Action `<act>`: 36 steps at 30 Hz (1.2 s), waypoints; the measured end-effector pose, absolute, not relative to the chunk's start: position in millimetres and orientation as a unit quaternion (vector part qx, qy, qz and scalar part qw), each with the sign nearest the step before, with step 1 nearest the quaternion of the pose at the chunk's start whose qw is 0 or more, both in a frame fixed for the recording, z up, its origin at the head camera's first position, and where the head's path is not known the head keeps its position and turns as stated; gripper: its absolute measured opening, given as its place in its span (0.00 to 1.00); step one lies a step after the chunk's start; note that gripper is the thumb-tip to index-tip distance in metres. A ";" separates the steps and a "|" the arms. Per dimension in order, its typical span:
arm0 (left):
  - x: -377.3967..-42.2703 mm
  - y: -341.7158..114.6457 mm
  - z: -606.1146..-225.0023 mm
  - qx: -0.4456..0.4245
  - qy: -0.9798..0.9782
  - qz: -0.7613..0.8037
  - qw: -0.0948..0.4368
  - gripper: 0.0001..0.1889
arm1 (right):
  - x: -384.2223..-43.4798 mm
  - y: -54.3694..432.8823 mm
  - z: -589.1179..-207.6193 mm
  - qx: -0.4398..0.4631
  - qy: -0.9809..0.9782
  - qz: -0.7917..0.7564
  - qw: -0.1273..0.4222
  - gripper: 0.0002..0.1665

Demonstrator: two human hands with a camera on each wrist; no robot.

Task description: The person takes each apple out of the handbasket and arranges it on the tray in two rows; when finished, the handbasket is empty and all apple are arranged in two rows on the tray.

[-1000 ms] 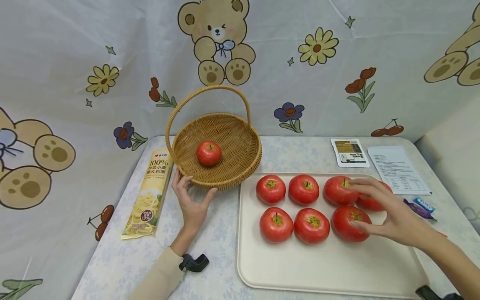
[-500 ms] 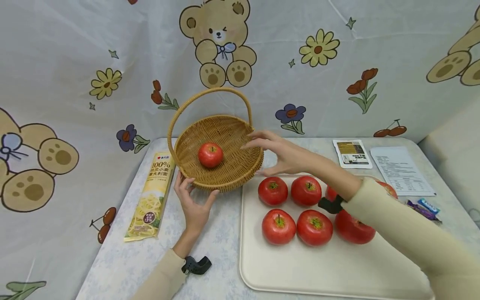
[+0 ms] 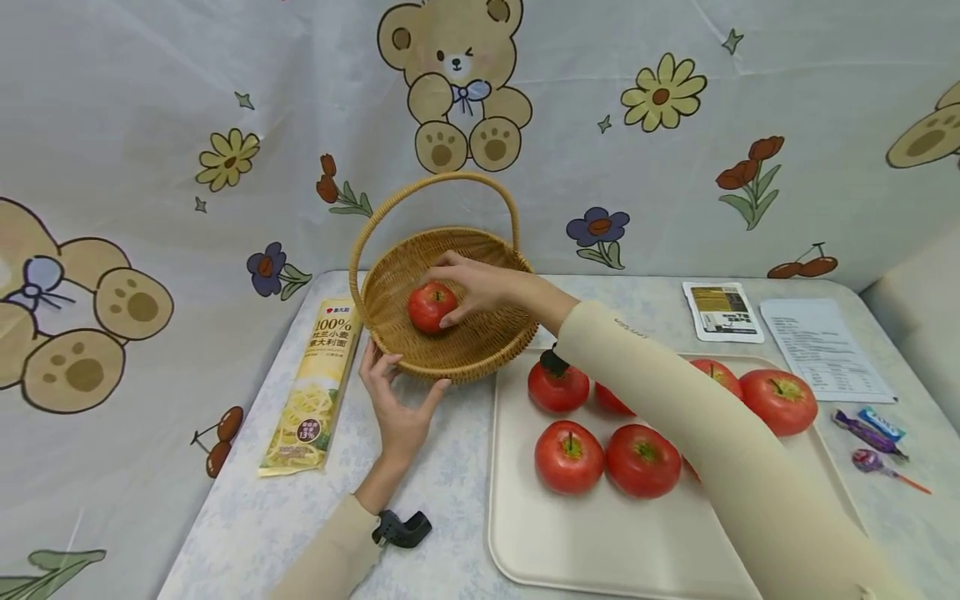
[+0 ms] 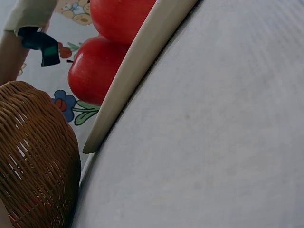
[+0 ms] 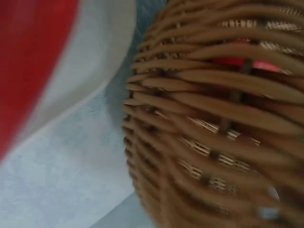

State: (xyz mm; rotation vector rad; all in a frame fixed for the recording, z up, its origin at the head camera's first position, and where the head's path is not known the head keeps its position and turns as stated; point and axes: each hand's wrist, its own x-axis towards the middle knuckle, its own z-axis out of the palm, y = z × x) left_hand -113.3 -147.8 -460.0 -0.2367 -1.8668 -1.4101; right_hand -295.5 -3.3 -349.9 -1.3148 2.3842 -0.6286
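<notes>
A brown wicker basket [image 3: 480,367] with a tall arched handle leans toward me at the back of the table. My left hand [image 3: 397,417] holds its lower left edge, fingers at the rim and thumb underneath. Inside lies one red apple [image 3: 430,308]; my right hand [image 3: 480,283] reaches in from the right and grips it, fingers over its top and thumb at its lower right. The left wrist view shows the woven side [image 4: 38,161] of the basket, and the right wrist view is filled by its weave [image 5: 213,123]. Neither hand's fingers show clearly in the wrist views.
Right of the basket, a cream tray [image 3: 585,542] bears several red apples [image 3: 570,457], some hidden by my right sleeve [image 3: 697,400]. A yellow pasta packet [image 3: 311,392] lies at left. At right are a white pouch [image 3: 723,312], a printed sheet [image 3: 825,350] and candies [image 3: 870,433].
My right hand has left the apples on the tray, crossed left and reached into the basket to grip the apple there. The left hand has kept its hold on the basket.
</notes>
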 end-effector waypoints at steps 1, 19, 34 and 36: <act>-113.5 -148.2 -460.2 -0.094 -0.733 -0.552 0.386 0.35 | -298.6 -7.8 -351.8 -0.460 0.842 -0.215 0.180 0.40; -115.2 -149.0 -458.7 -0.106 -0.734 -0.552 0.381 0.37 | -312.8 -36.1 -383.5 -0.460 0.855 -0.166 0.172 0.34; -113.1 -147.0 -458.1 -0.103 -0.737 -0.550 0.378 0.34 | -275.9 79.5 -309.2 -0.483 0.842 -0.235 0.052 0.31; -113.0 -147.8 -458.9 -0.098 -0.739 -0.549 0.378 0.34 | -264.6 104.0 -299.3 -0.485 0.841 -0.239 0.032 0.32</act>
